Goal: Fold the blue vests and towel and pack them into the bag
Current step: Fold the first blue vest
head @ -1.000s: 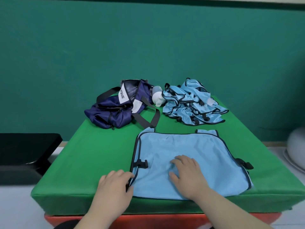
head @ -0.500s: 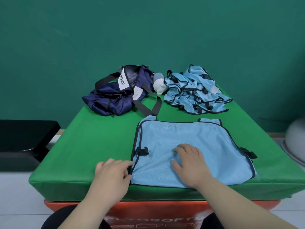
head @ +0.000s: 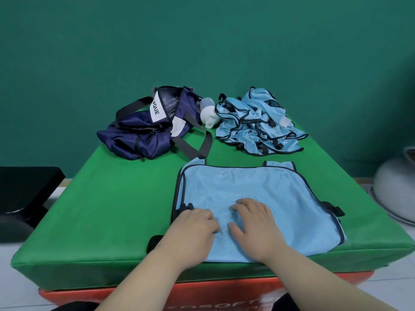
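Vest (head: 258, 189) — both hands' fingers (head: 244, 204) flat on it

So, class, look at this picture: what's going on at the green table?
A person has one light blue vest spread flat at the near edge of the green table, with the left hand and right hand both resting on it. Farther back lie a crumpled pile of blue vests, a white bottle and the open navy duffel bag. The pile is not yet folded.
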A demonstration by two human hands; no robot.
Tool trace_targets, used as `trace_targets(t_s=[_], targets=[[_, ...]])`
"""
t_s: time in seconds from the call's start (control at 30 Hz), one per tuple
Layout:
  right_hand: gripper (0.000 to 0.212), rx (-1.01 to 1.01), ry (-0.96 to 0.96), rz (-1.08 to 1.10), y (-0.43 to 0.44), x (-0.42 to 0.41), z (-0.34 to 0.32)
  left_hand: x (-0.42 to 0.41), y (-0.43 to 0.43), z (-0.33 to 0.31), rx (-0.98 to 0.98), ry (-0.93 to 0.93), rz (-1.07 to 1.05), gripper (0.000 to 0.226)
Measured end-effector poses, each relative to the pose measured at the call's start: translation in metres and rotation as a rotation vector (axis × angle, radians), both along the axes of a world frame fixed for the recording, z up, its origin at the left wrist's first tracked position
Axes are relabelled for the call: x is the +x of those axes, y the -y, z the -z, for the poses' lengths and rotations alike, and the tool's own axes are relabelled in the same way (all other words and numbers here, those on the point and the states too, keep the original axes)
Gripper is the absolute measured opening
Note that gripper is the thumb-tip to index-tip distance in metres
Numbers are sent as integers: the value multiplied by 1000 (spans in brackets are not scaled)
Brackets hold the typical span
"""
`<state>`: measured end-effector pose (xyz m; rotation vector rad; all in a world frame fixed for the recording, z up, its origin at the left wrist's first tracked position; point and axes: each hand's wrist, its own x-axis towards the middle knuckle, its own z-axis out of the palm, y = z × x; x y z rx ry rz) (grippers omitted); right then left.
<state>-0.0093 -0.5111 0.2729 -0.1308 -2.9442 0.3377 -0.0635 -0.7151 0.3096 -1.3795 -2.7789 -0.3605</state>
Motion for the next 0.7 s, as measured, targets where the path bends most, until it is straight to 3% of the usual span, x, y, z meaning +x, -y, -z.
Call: trace_targets(t_s=[0.13,0.33,0.43,0.57,0.6,0.7], targets=[[57,-11,-19,-1,-2,0,-2,-11,27,13,81,-65,-161,26],[58,-63,-21,12,-4,1,-2,-24,47,0,102,16,-353,31],[50,-236,-4,30,-5,0,-8,-26,42,-3,125,28,-399,30],[20,-720,52,143,-8,-2,-30,-38,37,-5,211,57,-460,28],[15,-773,92,184,-10,-3,-37,-41,36,-6,226,87,-470,27],[12,-683,95,261,-10,-13,-50,-56,33,-8,286,152,-498,25]])
